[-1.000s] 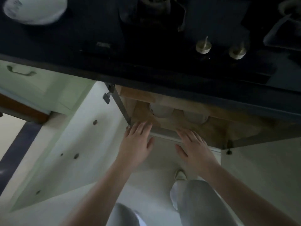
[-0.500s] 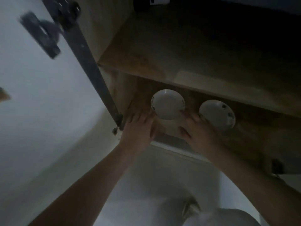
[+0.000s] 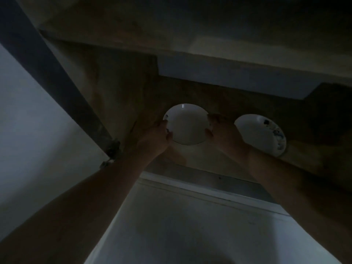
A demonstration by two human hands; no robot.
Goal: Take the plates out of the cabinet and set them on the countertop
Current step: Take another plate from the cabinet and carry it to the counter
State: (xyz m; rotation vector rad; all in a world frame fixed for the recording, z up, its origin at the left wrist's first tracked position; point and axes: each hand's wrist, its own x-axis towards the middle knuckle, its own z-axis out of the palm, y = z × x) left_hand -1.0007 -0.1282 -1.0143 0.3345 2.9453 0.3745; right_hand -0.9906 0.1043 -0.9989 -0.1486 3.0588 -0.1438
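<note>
Two white plates, the left plate (image 3: pixel 185 124) and right plate (image 3: pixel 261 134), and two hands, left (image 3: pixel 154 138) and right (image 3: pixel 223 133).

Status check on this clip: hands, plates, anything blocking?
Left hand and right hand grip the left plate by opposite edges, inside the cabinet. Right plate untouched beside it. Nothing visibly blocking; scene dim.

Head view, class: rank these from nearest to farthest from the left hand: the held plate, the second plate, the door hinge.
1. Held plate: gripped by the left hand.
2. Door hinge: at its left.
3. Second plate: beyond the right hand.
</note>
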